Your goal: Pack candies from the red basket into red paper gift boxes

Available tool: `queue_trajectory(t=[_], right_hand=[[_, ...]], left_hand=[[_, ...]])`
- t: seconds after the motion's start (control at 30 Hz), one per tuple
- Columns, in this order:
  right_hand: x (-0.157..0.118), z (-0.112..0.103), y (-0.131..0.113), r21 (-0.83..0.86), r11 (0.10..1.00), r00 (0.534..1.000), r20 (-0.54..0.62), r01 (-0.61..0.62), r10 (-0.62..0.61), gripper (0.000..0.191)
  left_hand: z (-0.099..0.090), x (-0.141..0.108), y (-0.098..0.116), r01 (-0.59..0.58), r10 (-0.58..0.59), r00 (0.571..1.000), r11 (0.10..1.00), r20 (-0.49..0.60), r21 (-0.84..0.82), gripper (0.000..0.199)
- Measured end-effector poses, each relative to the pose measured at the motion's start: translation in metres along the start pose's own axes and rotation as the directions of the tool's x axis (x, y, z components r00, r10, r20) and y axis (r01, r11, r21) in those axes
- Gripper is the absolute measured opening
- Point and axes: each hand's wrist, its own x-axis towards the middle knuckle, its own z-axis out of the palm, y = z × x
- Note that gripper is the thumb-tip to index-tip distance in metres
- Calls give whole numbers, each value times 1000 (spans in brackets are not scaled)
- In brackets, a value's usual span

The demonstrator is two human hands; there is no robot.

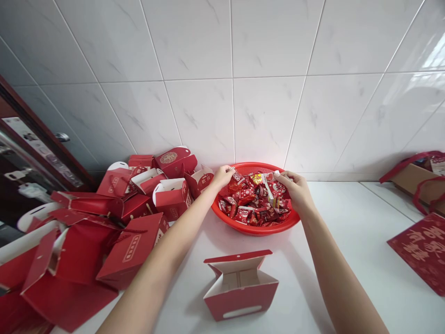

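My left hand reaches over the left rim of a round red plastic basket. Its fingers are pinched on a small red wrapped candy. At the right side of the basket, my right hand grips the edge of a larger red-and-white candy packet. Many wrapped candies, mostly red with a gold one among them, fill the basket. Closer to me, between my forearms, an open red paper gift box stands upright; its visible inside holds nothing.
Several red gift boxes are piled on the left, many open. At the right lie a red printed bag or card and a brown box with red ribbon. A tiled wall rises behind the basket; a dark door frame borders the left.
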Motion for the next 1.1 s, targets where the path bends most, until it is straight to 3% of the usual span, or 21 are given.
queue_trajectory(t=[0.3, 0.5, 0.67, 0.77, 0.87, 0.97, 1.1], right_hand=[[1, -2, 1, -17, 1000, 1000, -10, 3, -3, 41], [0, -2, 1, -5, 1000, 1000, -17, -3, 3, 41], [0, -2, 0, 0, 1000, 1000, -22, -1, 1, 41], [0, -2, 0, 3, 1000, 1000, -18, 3, -3, 41], [1, -3, 0, 8, 1000, 1000, -15, 7, -7, 41], [1, -3, 0, 10, 1000, 1000, -18, 17, -16, 41], [1, -2, 1, 4, 1000, 999, -25, 24, -24, 41]], left_hand=[[-1, 0, 0, -53, 50, 999, 987, 21, 152, 6], [-2, -4, 4, -117, 109, 993, 965, 46, 234, 29], [-2, -14, 15, -231, 198, 968, 942, 152, 245, 26], [0, -20, 21, -288, 222, 930, 935, 292, 207, 18], [-1, -26, 28, -330, 231, 862, 932, 451, 152, 10], [-3, -31, 31, -327, 198, 786, 937, 586, 122, 26], [-2, -32, 28, -299, 55, 718, 925, 694, 236, 42]])
